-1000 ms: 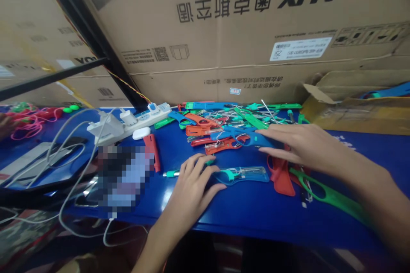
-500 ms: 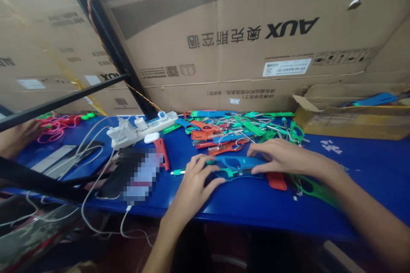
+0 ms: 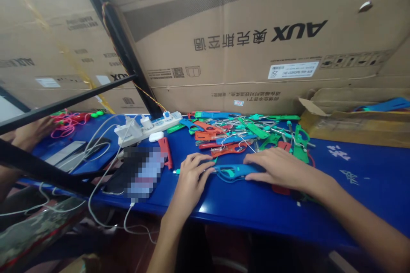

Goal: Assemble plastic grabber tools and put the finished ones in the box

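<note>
A blue plastic piece with an oval opening lies flat at the front of the blue table. My right hand grips its right end between thumb and fingers. My left hand is closed on a thin rod with a green tip, which sticks out to the left and reaches toward the blue piece. Just behind both hands is a heap of red, green and blue plastic pieces with metal rods. Part of a red piece shows beneath my right hand.
An open cardboard box stands at the back right. A white power strip, cables, a phone and a red piece are at left. Beyond the black frame, another person's hand is near pink cords.
The upper blue part now sits more squarely over the piece beneath it, and my left fingers have drawn together on the rod. The view has shifted slightly left.
</note>
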Available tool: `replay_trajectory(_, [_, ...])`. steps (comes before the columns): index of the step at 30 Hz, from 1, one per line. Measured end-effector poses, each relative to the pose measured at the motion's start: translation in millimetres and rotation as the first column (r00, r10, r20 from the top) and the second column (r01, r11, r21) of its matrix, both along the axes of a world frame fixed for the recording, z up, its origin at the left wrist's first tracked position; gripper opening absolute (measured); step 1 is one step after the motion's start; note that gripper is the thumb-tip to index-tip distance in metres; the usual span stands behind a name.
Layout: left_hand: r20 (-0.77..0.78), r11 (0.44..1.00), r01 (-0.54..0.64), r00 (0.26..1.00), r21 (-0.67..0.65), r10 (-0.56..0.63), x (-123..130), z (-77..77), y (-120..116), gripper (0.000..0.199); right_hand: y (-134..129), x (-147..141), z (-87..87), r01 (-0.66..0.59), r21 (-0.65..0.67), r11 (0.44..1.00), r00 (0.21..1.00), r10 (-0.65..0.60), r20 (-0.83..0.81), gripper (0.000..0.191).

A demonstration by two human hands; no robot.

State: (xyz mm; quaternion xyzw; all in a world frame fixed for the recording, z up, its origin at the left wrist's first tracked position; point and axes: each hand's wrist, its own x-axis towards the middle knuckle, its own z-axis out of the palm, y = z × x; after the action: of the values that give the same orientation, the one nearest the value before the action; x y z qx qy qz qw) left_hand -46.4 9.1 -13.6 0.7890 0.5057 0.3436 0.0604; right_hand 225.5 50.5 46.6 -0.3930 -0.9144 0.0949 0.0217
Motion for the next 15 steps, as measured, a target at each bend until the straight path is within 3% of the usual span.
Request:
replay_trajectory(6, [-0.129, 0.999, -0.050, 0.990, 0.012, 0.051, 3.2, 1.8, -0.8, 0.017, -1.5, -3.7, 0.8, 0.007, 0.019, 1.000, 0.997, -0.005, -0.075, 0.032])
replay_trajectory(15, [-0.151, 1.000, -0.002, 0.988, 0.016, 0.004, 0.7, -0.8, 1.6, 0.012, 1.6, 0.0, -1.3, 0.012, -0.084, 0.996, 0.997, -0.019, -0.080, 0.034])
